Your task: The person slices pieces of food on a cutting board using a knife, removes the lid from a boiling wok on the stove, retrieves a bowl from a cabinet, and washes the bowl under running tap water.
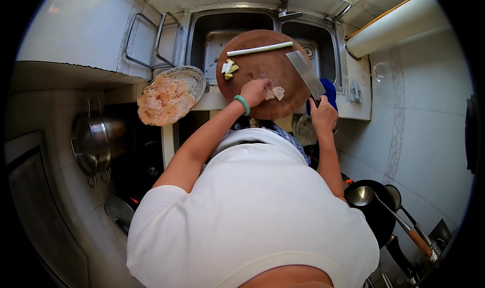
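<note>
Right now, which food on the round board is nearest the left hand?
The pale pieces, right by the fingers of the left hand; the long stalk and the small yellow-and-white chunks lie farther from it.

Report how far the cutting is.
Looks done: pale pink meat slices heaped on the shallow dish; small yellow-white chunks.

In hand: left hand at whitish bits, right hand gripping the broad steel cleaver.

Probably left: those bits, plus the long pale-green stalk, whole.
</note>
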Demonstrator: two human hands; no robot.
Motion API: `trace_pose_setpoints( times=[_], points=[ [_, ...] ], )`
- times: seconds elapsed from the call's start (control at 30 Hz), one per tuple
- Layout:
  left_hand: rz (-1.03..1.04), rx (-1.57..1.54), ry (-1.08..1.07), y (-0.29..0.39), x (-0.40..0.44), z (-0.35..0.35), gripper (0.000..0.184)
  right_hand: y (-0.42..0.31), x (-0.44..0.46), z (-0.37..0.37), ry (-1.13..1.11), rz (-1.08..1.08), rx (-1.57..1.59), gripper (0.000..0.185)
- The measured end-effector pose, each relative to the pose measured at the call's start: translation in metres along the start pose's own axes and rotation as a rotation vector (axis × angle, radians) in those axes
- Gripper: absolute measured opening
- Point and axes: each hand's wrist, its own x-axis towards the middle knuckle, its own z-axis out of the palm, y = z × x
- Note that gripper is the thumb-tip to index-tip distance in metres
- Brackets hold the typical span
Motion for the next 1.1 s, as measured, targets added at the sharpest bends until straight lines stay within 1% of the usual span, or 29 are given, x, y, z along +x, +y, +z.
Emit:
trace_pose_setpoints(
  times=[0.07,0.1,0.17,0.2,0.23,0.27,0.3,0.33,0.37,0.4,0.43,0.47,0.5,0.53,0.6,0.63,0.7,0.77,0.8,0.83,0.87,0.9,0.93,1.0,1.03,1.1],
  points=[
    [-0.039,0.189,0.121,0.003,-0.005,0.004,0.023,0.001,-0.003,0.014,-0.011,0.024,-0.016,0.034],
    [-0.058,0.192,0.132,0.008,-0.009,0.001,0.023,0.0,-0.005,0.025,0.01,0.033,-0.028,0.033],
    [0.058,0.124,0.14,0.024,-0.009,-0.003,0.028,0.001,-0.012,0.029,0.034,0.045,-0.039,0.032],
    [0.026,0.142,0.064,0.032,-0.009,-0.007,0.034,-0.001,-0.015,0.027,0.027,0.088,-0.052,0.031],
    [0.116,0.193,0.048,0.029,-0.012,-0.003,0.039,-0.014,-0.012,0.035,0.004,0.088,-0.04,0.03],
    [0.169,0.217,0.049,0.019,-0.009,0.005,0.041,-0.011,-0.014,0.043,0.005,0.08,-0.033,0.03],
    [0.174,0.225,0.043,0.023,-0.007,0.004,0.03,-0.004,-0.012,0.047,-0.038,0.097,-0.082,0.03],
    [0.173,0.296,0.113,0.007,-0.001,0.024,0.016,-0.017,-0.014,0.041,-0.04,0.071,-0.012,0.03],
    [0.127,0.179,0.113,-0.016,0.006,0.045,0.009,-0.012,-0.013,0.049,-0.058,0.059,-0.009,0.03],
    [0.256,0.291,0.054,0.015,-0.003,0.014,0.009,-0.005,-0.014,0.039,-0.062,0.074,-0.025,0.031],
    [0.191,0.328,0.08,0.0,-0.015,0.007,0.009,-0.022,-0.013,0.043,-0.103,0.029,-0.002,0.032],
    [0.275,0.31,0.14,-0.007,-0.009,0.019,0.009,-0.017,-0.011,0.058,-0.08,-0.013,-0.005,0.032],
    [0.384,0.279,0.186,-0.002,-0.002,0.028,0.009,-0.015,-0.012,0.055,-0.045,-0.03,-0.02,0.032],
    [0.344,0.307,0.199,-0.011,-0.013,0.02,0.009,-0.022,-0.014,0.054,-0.099,-0.02,0.017,0.033],
    [0.338,0.08,0.33,0.005,-0.017,0.009,0.011,-0.014,-0.012,0.058,-0.084,-0.052,0.044,0.032],
    [0.317,0.091,0.336,0.004,-0.026,-0.003,0.011,-0.015,-0.012,0.066,-0.092,-0.085,0.064,0.032],
    [0.238,-0.012,0.518,-0.001,-0.046,-0.033,0.013,-0.013,-0.011,0.071,-0.088,-0.114,0.066,0.033],
    [-0.222,-0.312,0.555,-0.052,-0.104,-0.097,0.012,-0.013,-0.01,0.078,-0.082,-0.142,0.072,0.033],
    [-0.175,-0.181,0.601,-0.055,-0.107,-0.099,0.015,-0.01,-0.008,0.082,-0.058,-0.194,0.077,0.034],
    [-0.242,-0.224,0.688,-0.074,-0.124,-0.117,0.017,-0.01,-0.008,0.084,-0.032,-0.246,0.084,0.035],
    [-0.38,-0.374,0.731,-0.087,-0.144,-0.14,0.019,-0.012,-0.008,0.083,-0.031,-0.245,0.084,0.035],
    [-0.316,-0.172,0.751,-0.099,-0.146,-0.141,0.018,-0.016,-0.007,0.082,-0.061,-0.225,0.09,0.035],
    [-0.472,-0.142,0.891,-0.148,-0.174,-0.171,0.02,-0.019,-0.006,0.081,-0.086,-0.206,0.095,0.035],
    [-0.47,-0.045,0.939,-0.18,-0.194,-0.185,0.023,-0.019,-0.006,0.082,-0.097,-0.199,0.093,0.035],
    [-0.466,-0.045,0.948,-0.192,-0.204,-0.202,0.023,-0.024,-0.003,0.083,-0.107,-0.198,0.097,0.036],
    [-0.668,0.079,0.823,-0.209,-0.223,-0.23,0.023,-0.029,-0.002,0.084,-0.123,-0.196,0.091,0.037]
  ],
)
